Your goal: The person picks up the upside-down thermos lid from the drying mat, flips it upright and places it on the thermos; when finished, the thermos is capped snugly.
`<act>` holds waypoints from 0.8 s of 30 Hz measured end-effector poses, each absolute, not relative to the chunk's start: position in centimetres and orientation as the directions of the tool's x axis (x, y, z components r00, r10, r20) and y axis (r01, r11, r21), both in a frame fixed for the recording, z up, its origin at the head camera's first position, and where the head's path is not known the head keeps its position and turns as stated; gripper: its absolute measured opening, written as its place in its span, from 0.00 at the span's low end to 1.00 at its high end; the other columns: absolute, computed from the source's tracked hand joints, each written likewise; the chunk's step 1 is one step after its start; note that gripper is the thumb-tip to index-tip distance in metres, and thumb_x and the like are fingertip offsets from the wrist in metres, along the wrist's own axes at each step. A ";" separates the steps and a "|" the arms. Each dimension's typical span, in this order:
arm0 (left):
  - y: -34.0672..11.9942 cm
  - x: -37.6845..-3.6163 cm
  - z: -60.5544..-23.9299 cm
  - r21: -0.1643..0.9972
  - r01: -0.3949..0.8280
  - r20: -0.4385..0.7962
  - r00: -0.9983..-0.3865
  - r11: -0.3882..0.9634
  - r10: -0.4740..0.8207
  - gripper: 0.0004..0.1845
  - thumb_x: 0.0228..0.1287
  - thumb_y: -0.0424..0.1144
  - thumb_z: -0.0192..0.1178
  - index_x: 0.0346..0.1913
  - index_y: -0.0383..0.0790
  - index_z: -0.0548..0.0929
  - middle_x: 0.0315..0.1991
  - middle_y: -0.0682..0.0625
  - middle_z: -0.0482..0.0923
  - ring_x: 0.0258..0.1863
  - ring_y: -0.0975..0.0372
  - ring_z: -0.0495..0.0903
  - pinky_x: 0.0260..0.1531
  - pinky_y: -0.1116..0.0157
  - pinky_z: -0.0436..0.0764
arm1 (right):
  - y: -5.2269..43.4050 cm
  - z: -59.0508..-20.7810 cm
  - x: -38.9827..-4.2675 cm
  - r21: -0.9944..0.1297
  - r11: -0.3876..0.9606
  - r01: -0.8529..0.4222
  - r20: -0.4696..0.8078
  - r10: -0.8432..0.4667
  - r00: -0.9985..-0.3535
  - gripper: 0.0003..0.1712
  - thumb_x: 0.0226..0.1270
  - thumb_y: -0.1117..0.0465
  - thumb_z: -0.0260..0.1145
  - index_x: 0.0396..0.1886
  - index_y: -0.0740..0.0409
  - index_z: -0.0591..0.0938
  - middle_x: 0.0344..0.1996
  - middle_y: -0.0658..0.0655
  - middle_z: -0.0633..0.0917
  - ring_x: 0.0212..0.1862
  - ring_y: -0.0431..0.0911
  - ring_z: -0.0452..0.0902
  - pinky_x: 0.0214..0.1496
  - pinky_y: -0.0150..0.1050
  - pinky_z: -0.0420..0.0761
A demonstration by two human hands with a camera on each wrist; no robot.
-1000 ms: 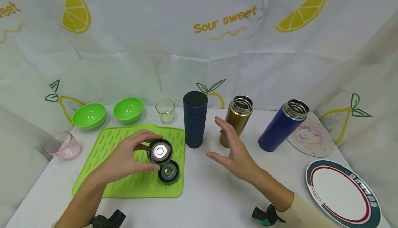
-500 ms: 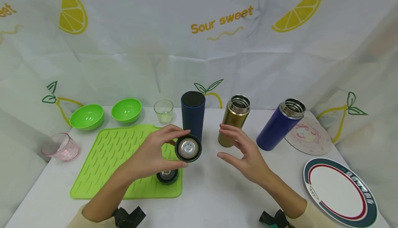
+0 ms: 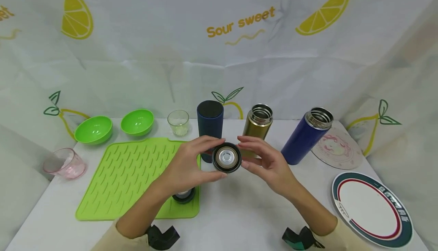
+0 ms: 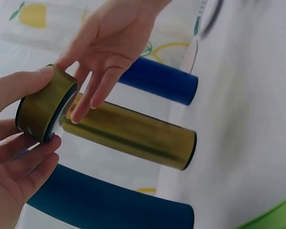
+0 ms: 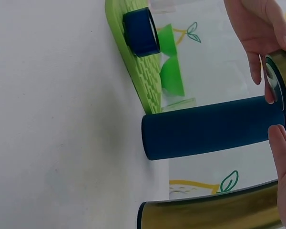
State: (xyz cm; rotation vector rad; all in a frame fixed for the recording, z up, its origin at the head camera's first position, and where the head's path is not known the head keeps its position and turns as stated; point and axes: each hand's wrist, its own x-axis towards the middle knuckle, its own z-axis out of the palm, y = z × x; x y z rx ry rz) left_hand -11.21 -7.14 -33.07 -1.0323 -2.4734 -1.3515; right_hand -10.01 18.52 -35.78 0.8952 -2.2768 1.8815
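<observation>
My left hand (image 3: 184, 167) pinches a gold flask lid (image 4: 45, 105) between thumb and fingers, its round steel-and-black underside turned toward me in the head view. From the other side my right hand (image 3: 272, 165) reaches in, fingertips right at the lid's edge and fingers mostly straight. Just behind stands the gold flask (image 3: 257, 127), open at its steel mouth and partly covered by the right hand. A capped dark blue flask (image 3: 210, 121) rises behind the left hand. Farther right is an open blue flask (image 3: 304, 139). Another lid, blue (image 5: 140, 32), lies underside up on the mat.
The green ridged mat (image 3: 130, 178) lies on the left. Behind it are two green bowls (image 3: 93, 129) and a clear glass (image 3: 178, 123); a pink glass (image 3: 66, 163) tilts at far left. A rimmed plate (image 3: 371, 209) and a round printed board (image 3: 338, 148) lie right.
My left hand has carried the gold lid rightward from over the mat to in front of the flasks. The right hand has come from apart to the lid's edge.
</observation>
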 end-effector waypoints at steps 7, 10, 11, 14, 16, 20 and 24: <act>-6.6 -11.4 -33.1 0.699 0.624 0.437 -0.760 0.350 0.481 0.38 0.44 0.41 0.83 0.63 0.39 0.83 0.57 0.49 0.85 0.52 0.60 0.86 0.51 0.64 0.87 | 18.5 -35.6 -10.2 -0.900 0.030 -0.434 0.380 -0.432 -0.818 0.23 0.69 0.76 0.63 0.63 0.70 0.78 0.68 0.49 0.77 0.67 0.37 0.77 0.62 0.34 0.84; -6.6 -11.5 -33.2 0.702 0.619 0.435 -0.764 0.353 0.476 0.38 0.44 0.41 0.83 0.63 0.40 0.83 0.57 0.48 0.85 0.52 0.60 0.86 0.51 0.66 0.87 | 18.5 -35.7 -10.4 -0.889 0.014 -0.458 0.403 -0.450 -0.797 0.21 0.69 0.77 0.63 0.61 0.74 0.78 0.66 0.46 0.79 0.66 0.37 0.77 0.62 0.33 0.83; -6.6 -11.5 -33.2 0.702 0.617 0.433 -0.766 0.356 0.475 0.38 0.44 0.41 0.83 0.63 0.40 0.83 0.58 0.48 0.85 0.53 0.60 0.86 0.51 0.67 0.87 | 18.5 -35.7 -10.5 -0.886 0.011 -0.463 0.409 -0.454 -0.792 0.21 0.69 0.77 0.63 0.61 0.75 0.77 0.65 0.45 0.79 0.66 0.36 0.77 0.62 0.32 0.83; -6.7 -11.6 -33.3 0.702 0.612 0.424 -0.770 0.365 0.476 0.38 0.44 0.41 0.83 0.63 0.40 0.83 0.58 0.49 0.85 0.55 0.60 0.86 0.51 0.67 0.87 | 18.4 -35.8 -10.7 -0.886 0.009 -0.463 0.409 -0.454 -0.792 0.22 0.67 0.77 0.65 0.61 0.75 0.78 0.64 0.43 0.80 0.65 0.36 0.78 0.62 0.32 0.83; -6.7 -11.7 -33.5 0.703 0.607 0.417 -0.774 0.371 0.476 0.38 0.45 0.41 0.83 0.64 0.41 0.82 0.59 0.49 0.85 0.56 0.60 0.85 0.51 0.67 0.86 | 18.4 -35.9 -10.8 -0.889 0.003 -0.457 0.407 -0.451 -0.795 0.22 0.66 0.77 0.66 0.60 0.75 0.78 0.63 0.43 0.80 0.65 0.36 0.78 0.62 0.32 0.84; -6.8 -11.8 -33.9 0.719 0.589 0.394 -0.783 0.370 0.481 0.39 0.46 0.40 0.83 0.65 0.43 0.82 0.61 0.50 0.83 0.57 0.60 0.85 0.50 0.67 0.86 | 18.4 -36.1 -11.0 -0.890 -0.019 -0.455 0.417 -0.436 -0.797 0.23 0.63 0.78 0.68 0.58 0.76 0.80 0.62 0.43 0.81 0.63 0.37 0.79 0.58 0.33 0.86; -6.8 -11.9 -33.9 0.749 0.563 0.367 -0.792 0.351 0.488 0.39 0.49 0.40 0.81 0.67 0.45 0.80 0.64 0.49 0.81 0.54 0.60 0.86 0.47 0.68 0.87 | 18.4 -36.3 -11.2 -0.880 -0.033 -0.474 0.444 -0.413 -0.795 0.23 0.60 0.79 0.69 0.57 0.74 0.81 0.62 0.45 0.82 0.63 0.38 0.80 0.56 0.33 0.86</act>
